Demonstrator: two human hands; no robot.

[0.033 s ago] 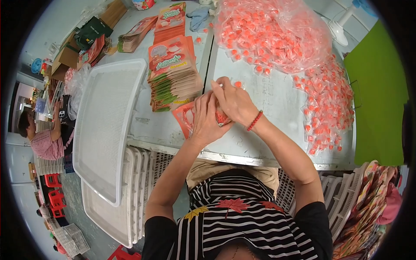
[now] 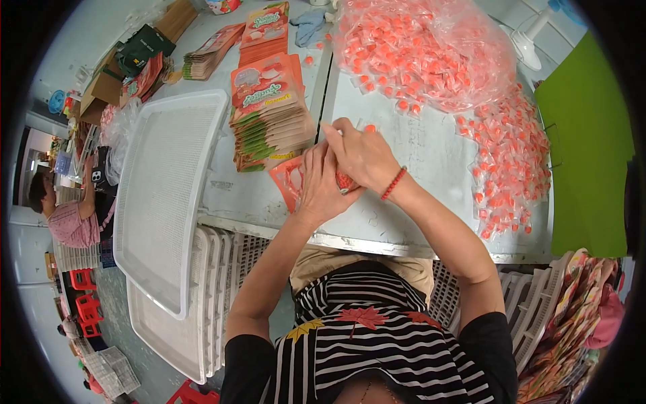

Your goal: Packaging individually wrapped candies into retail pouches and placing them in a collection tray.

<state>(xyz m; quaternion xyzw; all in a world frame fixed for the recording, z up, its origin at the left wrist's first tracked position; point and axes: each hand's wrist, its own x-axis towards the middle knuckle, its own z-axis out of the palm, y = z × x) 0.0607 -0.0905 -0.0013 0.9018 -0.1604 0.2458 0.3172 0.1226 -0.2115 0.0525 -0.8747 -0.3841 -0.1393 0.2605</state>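
Red pouch (image 2: 285,182) lies on the table (image 2: 420,195) near its near edge, held by the left hand (image 2: 319,185); the right hand (image 2: 363,158) bends over its right end, grip unclear. Beyond, left, pouches (image 2: 264,94) are stacked; right lie wrapped pieces (image 2: 508,172).

We look down on a pale grey counter (image 2: 424,175), its surface scuffed and marked, with a dark seam running away from its near side. A flat, bright green panel (image 2: 585,155) stands along the counter's right end. To our left rise pale bluish walls (image 2: 40,283), with a lit opening (image 2: 38,143) in them. Below, we see red stools (image 2: 89,311) on a worn grey-green floor (image 2: 124,306). The light on the counter is soft and fairly even.
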